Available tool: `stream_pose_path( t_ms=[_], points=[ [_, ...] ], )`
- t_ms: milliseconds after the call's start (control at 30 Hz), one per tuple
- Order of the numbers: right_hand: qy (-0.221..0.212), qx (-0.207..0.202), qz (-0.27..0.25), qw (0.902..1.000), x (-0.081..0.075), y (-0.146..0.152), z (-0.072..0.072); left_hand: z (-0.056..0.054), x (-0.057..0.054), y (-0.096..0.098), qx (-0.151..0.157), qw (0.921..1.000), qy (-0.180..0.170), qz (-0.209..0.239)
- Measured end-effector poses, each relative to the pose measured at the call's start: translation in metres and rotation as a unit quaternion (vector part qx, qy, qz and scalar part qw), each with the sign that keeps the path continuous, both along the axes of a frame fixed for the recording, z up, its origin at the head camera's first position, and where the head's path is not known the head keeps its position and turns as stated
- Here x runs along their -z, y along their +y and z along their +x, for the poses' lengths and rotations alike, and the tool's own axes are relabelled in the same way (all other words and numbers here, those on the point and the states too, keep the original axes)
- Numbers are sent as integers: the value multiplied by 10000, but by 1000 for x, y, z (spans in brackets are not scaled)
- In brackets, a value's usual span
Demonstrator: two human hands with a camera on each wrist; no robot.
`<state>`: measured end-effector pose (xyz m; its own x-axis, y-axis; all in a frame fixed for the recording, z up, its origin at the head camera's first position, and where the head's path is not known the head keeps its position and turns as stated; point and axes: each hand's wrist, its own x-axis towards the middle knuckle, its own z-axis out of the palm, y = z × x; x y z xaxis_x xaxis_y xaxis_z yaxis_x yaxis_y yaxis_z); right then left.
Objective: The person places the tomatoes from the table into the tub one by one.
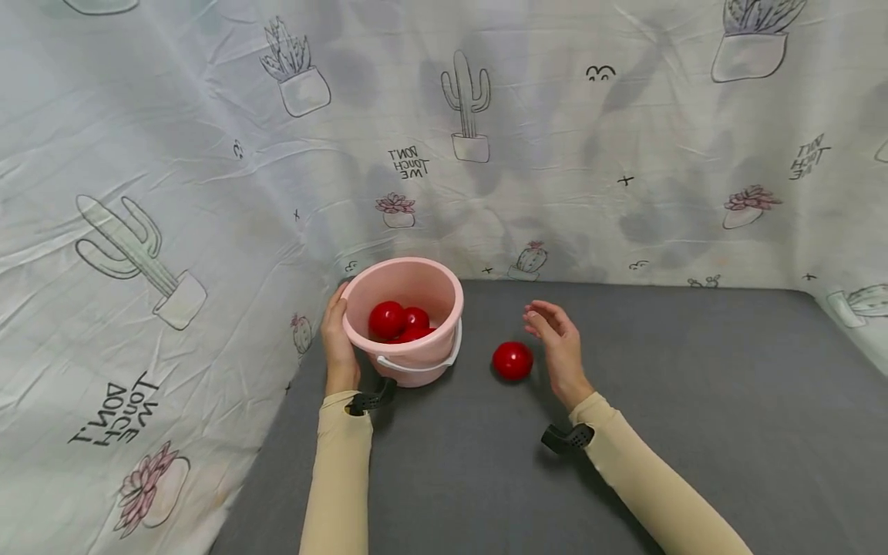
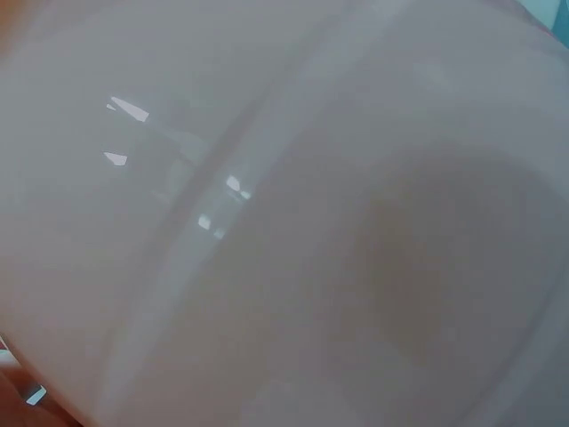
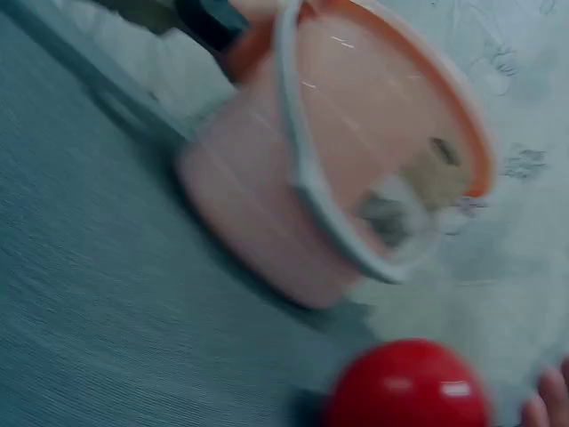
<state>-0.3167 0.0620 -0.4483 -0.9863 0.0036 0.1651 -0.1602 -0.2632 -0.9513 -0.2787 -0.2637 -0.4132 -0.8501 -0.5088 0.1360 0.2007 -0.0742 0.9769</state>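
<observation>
A pink bucket (image 1: 416,358) with a white handle (image 1: 423,366) stands at the left of the grey table, and several glossy red balls (image 1: 387,320) lie inside it. My left hand (image 1: 338,347) holds the bucket at its left side, fingers round the wall below the rim; the thumb is hidden. Pale bucket wall (image 2: 267,267) fills the left wrist view. Another red ball (image 1: 512,361) rests on the table right of the bucket. Just right of that ball, my right hand (image 1: 560,347) hovers with loosely bent fingers, holding nothing. The right wrist view also shows this ball (image 3: 409,387).
A white cloth (image 1: 555,154) printed with cacti hangs behind the table and along its left side. The grey tabletop (image 1: 694,385) extends to the right and toward me. Each wrist carries a black strap, such as the one (image 1: 569,438) on the right.
</observation>
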Motion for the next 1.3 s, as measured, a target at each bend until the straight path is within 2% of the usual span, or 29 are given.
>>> stream_pose_path(
  t_ms=[100,167,267,433,633,900,1067,1200,1300],
  points=[
    [-177,354,70,9992,15,-8,5,1,0,0,-44,10000,-64,-62],
    [-234,396,358,9983,22,-10,7,0,0,-1,-56,9999,-54,-77],
    [-287,-51,1003,9945,30,-12,9,0,0,-1,-59,10000,0,-75],
    [-371,-1037,1911,9754,36,-9,9,-1,-1,1,-41,9999,32,-141],
    [-90,-1356,2587,9564,37,-6,9,-3,0,0,-44,9999,29,-96],
    [339,-1573,3033,9392,45,-4,4,-1,0,0,-21,10000,-16,-14],
    [621,-1506,3181,9340,45,-4,3,-1,0,0,0,10000,7,-26],
    [629,-1583,3178,9327,45,-1,2,-2,-1,0,-25,10000,-25,-20],
    [469,-1866,3038,9331,44,2,1,-2,-1,0,-36,10000,-41,-3]
  ],
)
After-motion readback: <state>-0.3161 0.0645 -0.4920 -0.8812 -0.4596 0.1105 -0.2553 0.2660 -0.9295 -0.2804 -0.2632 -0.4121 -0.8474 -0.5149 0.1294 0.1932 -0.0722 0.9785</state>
